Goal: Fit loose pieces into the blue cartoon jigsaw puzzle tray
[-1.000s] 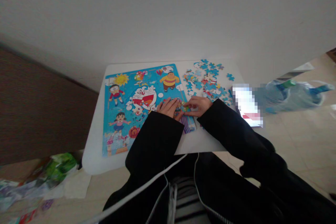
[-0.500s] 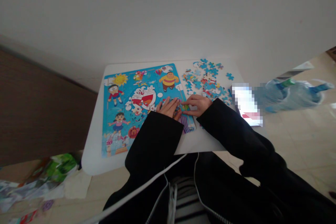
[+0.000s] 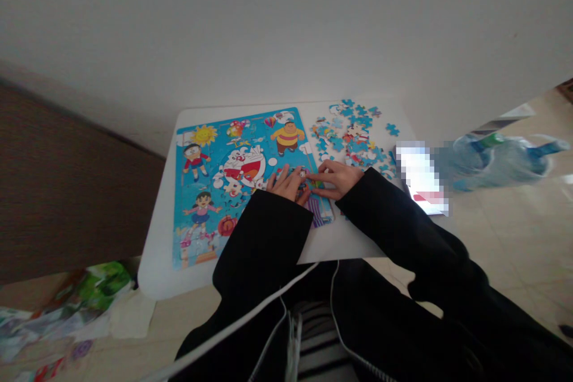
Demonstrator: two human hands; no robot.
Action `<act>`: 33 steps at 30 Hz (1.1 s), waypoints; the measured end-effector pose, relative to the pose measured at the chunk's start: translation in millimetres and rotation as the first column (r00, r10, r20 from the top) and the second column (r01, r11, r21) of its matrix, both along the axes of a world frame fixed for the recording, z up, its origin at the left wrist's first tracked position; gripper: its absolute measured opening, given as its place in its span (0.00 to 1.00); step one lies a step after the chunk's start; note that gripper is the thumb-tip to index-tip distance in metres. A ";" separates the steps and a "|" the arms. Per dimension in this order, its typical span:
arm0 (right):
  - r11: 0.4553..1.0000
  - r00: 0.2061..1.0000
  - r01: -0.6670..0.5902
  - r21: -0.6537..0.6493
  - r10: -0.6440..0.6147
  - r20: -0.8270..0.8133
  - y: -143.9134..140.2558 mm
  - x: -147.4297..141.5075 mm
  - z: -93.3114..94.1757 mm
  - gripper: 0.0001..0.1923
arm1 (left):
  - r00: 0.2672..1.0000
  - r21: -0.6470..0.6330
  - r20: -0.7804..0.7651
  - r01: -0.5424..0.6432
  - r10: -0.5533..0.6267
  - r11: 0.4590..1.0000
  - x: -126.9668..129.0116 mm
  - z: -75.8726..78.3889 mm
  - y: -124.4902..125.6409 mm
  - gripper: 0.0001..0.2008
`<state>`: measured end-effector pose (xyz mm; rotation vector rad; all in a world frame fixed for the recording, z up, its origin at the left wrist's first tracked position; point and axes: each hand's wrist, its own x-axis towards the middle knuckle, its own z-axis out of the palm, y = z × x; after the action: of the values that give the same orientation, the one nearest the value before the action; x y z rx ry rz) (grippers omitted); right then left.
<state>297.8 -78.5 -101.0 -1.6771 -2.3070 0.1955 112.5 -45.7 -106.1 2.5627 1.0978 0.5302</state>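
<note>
A colourful cartoon jigsaw puzzle (image 3: 224, 173), mostly blue, lies on a small white table (image 3: 156, 239). My left hand (image 3: 286, 184) rests flat on the puzzle's right part, fingers spread. Beside it my right hand (image 3: 336, 179) presses its fingertips on a small puzzle piece (image 3: 313, 181) near the puzzle's right edge. The two hands almost touch. A heap of loose puzzle pieces (image 3: 351, 134), mostly blue, lies on the table just beyond my right hand. Black sleeves cover both arms.
A lit screen (image 3: 421, 178), blurred out, sits at the table's right edge. Plastic bottles in clear wrap (image 3: 496, 161) lie on the tiled floor to the right. Crumpled bags and paper (image 3: 85, 298) lie on the floor at the left. A white wall stands behind the table.
My hands have shifted slightly up the puzzle. The right fingers have slid left onto the piece. The view has barely moved.
</note>
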 end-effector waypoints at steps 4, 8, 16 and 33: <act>1.000 0.991 0.029 -0.002 -0.028 0.130 -2.8 -6.3 8.7 0.20 | 0.999 0.057 -0.053 0.006 -0.003 0.998 2.1 -1.3 -1.8 0.15; 1.000 0.983 0.025 -0.002 -0.024 0.180 -3.3 -9.3 12.5 0.20 | 0.997 0.082 -0.071 0.000 0.006 0.997 3.8 -1.8 -3.4 0.15; 1.000 0.999 0.017 0.022 -0.016 -0.033 -2.2 -0.3 1.4 0.18 | 0.999 0.044 -0.044 0.003 -0.001 0.999 4.0 -2.3 -5.3 0.15; 0.995 0.999 0.034 0.097 -0.033 -0.011 -2.9 -3.8 -2.2 0.17 | 0.996 0.015 -0.093 0.000 0.002 1.000 5.2 -2.6 -5.9 0.18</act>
<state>294.0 -81.4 -103.3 -1.6617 -2.2416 0.0826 117.7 -51.6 -108.7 2.6238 1.1298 0.4239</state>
